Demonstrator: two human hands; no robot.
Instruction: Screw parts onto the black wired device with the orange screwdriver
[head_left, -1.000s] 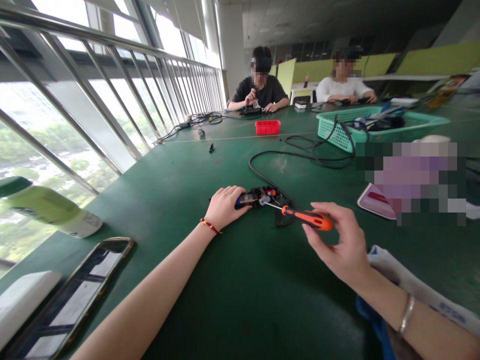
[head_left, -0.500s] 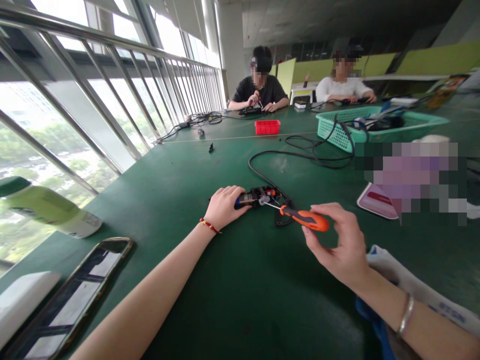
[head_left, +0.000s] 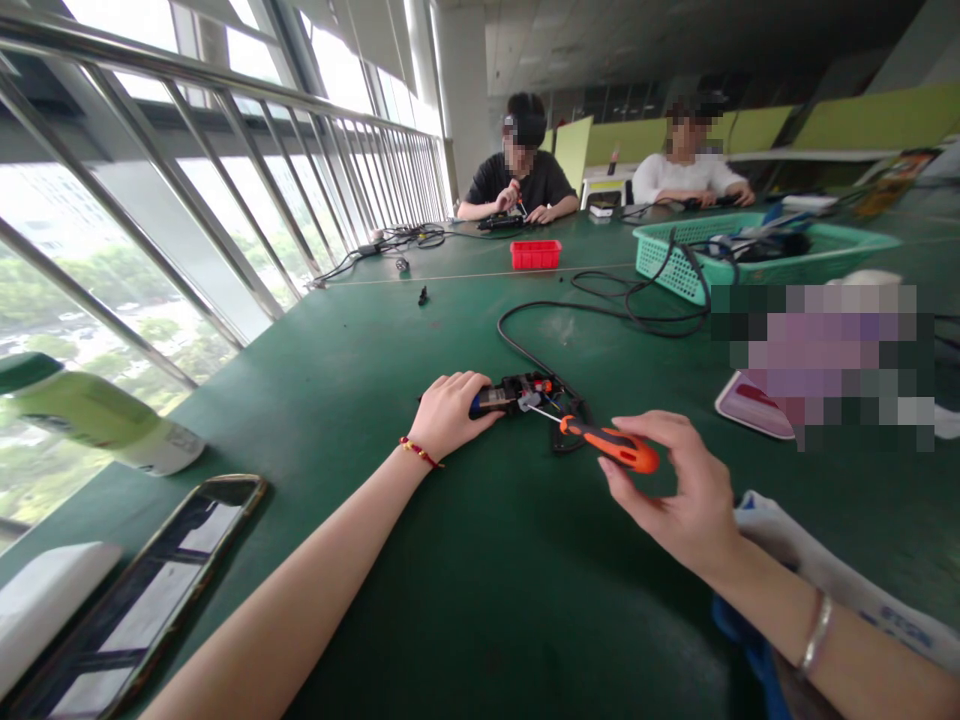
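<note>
The green table in front of me fills most of the frame, with a metal railing running across the upper left. At top centre sits a person in black, and to the upper right a person in white. A turquoise basket stands at the right of the upper half. At the lower left lies a phone, and above it a green bottle is tipped on its side. My left hand, at the centre, is closed palm down over one end of a black device, which lies on the table in the middle of the frame with its inner parts showing. My right hand, right of centre, is half open, thumb and fingers loosely about the handle of an orange-and-black screwdriver; how firmly the thumb presses, I cannot tell. Its shaft slants up leftward, the tip at the device. Above centre I see a red bin, and left of that a small black part.
</note>
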